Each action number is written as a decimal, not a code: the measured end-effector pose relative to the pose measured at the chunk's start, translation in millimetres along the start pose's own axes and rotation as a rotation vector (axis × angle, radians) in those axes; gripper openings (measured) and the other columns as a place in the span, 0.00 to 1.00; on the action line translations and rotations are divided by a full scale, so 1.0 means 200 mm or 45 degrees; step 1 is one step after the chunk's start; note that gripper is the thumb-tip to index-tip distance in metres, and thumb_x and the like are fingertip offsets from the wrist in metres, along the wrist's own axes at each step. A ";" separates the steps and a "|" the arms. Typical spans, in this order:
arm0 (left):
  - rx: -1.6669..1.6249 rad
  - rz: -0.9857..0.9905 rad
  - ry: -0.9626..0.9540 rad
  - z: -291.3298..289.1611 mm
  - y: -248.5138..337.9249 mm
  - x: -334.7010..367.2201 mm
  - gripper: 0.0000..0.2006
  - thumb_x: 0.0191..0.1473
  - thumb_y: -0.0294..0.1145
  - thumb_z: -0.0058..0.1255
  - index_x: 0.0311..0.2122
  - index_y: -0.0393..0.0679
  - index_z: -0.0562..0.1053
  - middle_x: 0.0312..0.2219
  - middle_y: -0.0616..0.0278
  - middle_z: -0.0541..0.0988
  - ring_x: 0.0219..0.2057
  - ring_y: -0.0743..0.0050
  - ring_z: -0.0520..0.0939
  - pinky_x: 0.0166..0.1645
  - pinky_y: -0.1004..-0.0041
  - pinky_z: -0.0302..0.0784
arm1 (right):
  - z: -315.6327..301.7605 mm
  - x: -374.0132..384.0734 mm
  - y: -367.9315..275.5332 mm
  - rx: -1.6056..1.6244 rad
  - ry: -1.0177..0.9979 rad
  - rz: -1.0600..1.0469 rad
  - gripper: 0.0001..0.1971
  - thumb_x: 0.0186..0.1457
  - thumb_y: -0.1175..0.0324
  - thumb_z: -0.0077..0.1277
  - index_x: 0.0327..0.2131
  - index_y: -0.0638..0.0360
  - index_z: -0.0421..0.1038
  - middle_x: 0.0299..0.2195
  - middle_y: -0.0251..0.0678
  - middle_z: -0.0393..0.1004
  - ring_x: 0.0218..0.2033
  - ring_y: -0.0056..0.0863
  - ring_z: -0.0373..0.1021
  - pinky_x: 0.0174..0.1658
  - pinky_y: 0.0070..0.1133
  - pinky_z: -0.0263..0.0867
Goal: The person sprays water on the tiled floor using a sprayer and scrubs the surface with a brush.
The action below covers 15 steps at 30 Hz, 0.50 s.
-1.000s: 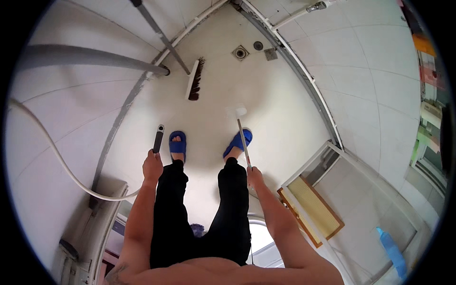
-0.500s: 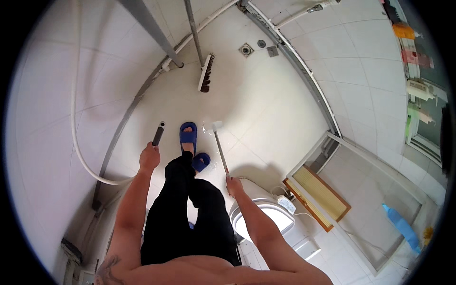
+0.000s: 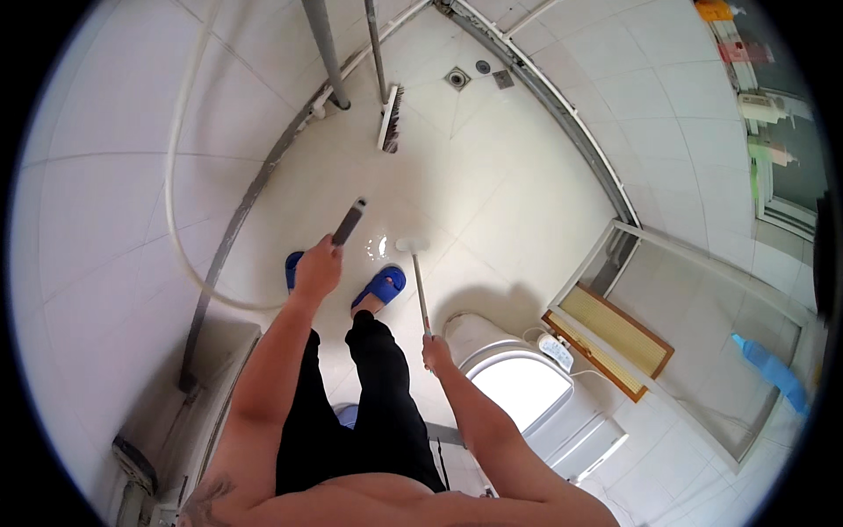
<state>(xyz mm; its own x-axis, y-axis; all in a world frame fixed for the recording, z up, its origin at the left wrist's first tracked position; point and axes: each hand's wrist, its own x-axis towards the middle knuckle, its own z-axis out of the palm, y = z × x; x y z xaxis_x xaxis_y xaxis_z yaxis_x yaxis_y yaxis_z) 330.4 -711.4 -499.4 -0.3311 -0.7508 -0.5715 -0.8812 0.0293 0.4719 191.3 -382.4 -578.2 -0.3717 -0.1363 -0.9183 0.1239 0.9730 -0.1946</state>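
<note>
My left hand (image 3: 319, 266) is closed round a dark grey handle (image 3: 349, 223) with a hanging hole in its pale tip. The handle points forward over the floor, and anything below the fist is hidden. Nearer the toilet, my right hand (image 3: 435, 353) grips a thin grey pole (image 3: 421, 285) with a white head (image 3: 411, 244), which appears to rest on the floor. Left of that head is a shiny wet patch (image 3: 377, 247). A blue slipper (image 3: 380, 286) is on my right foot; my left hand partly covers the other slipper (image 3: 291, 270).
A toilet (image 3: 514, 386) stands to the right, beside a yellow wood-framed panel (image 3: 610, 338). Ahead, a push broom (image 3: 392, 119) stands by a grey pipe (image 3: 327, 57). A floor drain (image 3: 457, 78) lies in the far corner. A white hose (image 3: 172, 176) hangs along the left wall.
My left hand has swung forward and to the right with the handle. My feet stand farther apart. The pole's white head has come slightly nearer to me along the floor.
</note>
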 end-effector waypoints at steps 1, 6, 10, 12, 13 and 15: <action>-0.034 0.077 0.024 -0.03 0.07 0.02 0.13 0.54 0.37 0.41 0.40 0.40 0.68 0.27 0.45 0.77 0.32 0.41 0.77 0.38 0.52 0.72 | 0.02 -0.04 -0.02 0.075 -0.020 0.074 0.16 0.57 0.59 0.38 0.26 0.63 0.62 0.13 0.34 0.61 0.10 0.26 0.60 0.13 0.25 0.58; -0.027 0.246 0.103 -0.08 0.38 0.25 0.13 0.54 0.37 0.42 0.32 0.36 0.70 0.27 0.44 0.77 0.33 0.43 0.78 0.39 0.54 0.73 | 0.16 -0.05 -0.01 0.056 0.010 0.052 0.21 0.58 0.56 0.38 0.29 0.71 0.65 0.16 0.43 0.68 0.11 0.33 0.66 0.16 0.28 0.63; -0.046 0.195 0.021 -0.23 0.57 0.34 0.14 0.54 0.37 0.42 0.33 0.36 0.72 0.30 0.43 0.77 0.34 0.43 0.77 0.40 0.55 0.72 | 0.25 -0.15 -0.13 0.102 -0.016 0.032 0.21 0.57 0.57 0.38 0.28 0.73 0.66 0.15 0.44 0.68 0.11 0.33 0.66 0.16 0.29 0.62; -0.031 0.166 -0.067 -0.28 0.67 0.38 0.14 0.54 0.37 0.42 0.33 0.36 0.73 0.31 0.45 0.78 0.35 0.45 0.78 0.41 0.56 0.73 | 0.27 -0.16 -0.11 0.198 -0.087 0.041 0.14 0.55 0.58 0.41 0.27 0.59 0.62 0.13 0.30 0.60 0.10 0.23 0.58 0.12 0.24 0.56; -0.029 0.172 -0.066 -0.29 0.69 0.40 0.14 0.54 0.37 0.42 0.33 0.36 0.73 0.31 0.45 0.78 0.35 0.45 0.78 0.41 0.56 0.73 | 0.27 -0.22 -0.16 0.209 -0.084 0.025 0.14 0.55 0.58 0.41 0.26 0.59 0.63 0.13 0.30 0.59 0.09 0.23 0.57 0.12 0.23 0.56; 0.032 0.250 -0.030 -0.30 0.74 0.45 0.12 0.48 0.28 0.42 0.36 0.34 0.73 0.35 0.45 0.78 0.37 0.49 0.79 0.41 0.62 0.76 | 0.27 -0.22 -0.16 0.169 -0.076 -0.001 0.14 0.55 0.58 0.41 0.27 0.60 0.63 0.13 0.30 0.60 0.09 0.23 0.58 0.12 0.23 0.56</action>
<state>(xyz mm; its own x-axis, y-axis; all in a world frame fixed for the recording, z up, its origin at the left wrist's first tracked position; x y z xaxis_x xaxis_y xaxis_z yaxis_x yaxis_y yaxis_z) 189.4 -814.1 -441.4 -0.5048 -0.7134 -0.4861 -0.8070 0.1901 0.5591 253.1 -417.4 -550.0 -0.3171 -0.1518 -0.9361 0.2460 0.9401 -0.2358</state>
